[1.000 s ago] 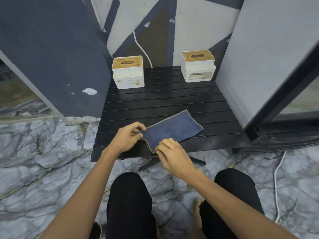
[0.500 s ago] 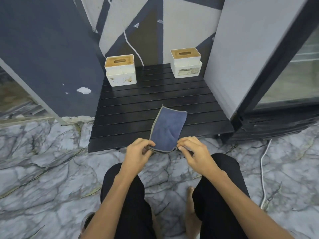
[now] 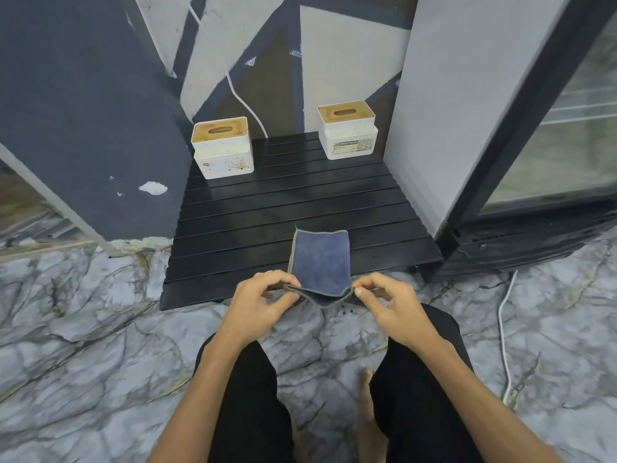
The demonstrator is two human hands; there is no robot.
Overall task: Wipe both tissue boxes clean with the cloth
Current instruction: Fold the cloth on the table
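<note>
A folded blue cloth (image 3: 320,259) lies at the front edge of a low black slatted table (image 3: 267,208). My left hand (image 3: 260,304) pinches its near left corner and my right hand (image 3: 387,304) pinches its near right corner; the near edge sags between them. Two white tissue boxes with wooden lids stand at the back of the table, well beyond both hands: a stained one (image 3: 223,148) at the back left and one with a label (image 3: 348,130) at the back right.
A dark wall panel (image 3: 83,111) borders the table on the left and a grey cabinet side with a glass-door fridge (image 3: 534,128) on the right. A white cable (image 3: 504,335) runs over the marble floor at the right. My knees are below the hands.
The cloth has been turned from slanting to straight and drawn back to the table's front edge. Both hands moved apart to its two near corners.
</note>
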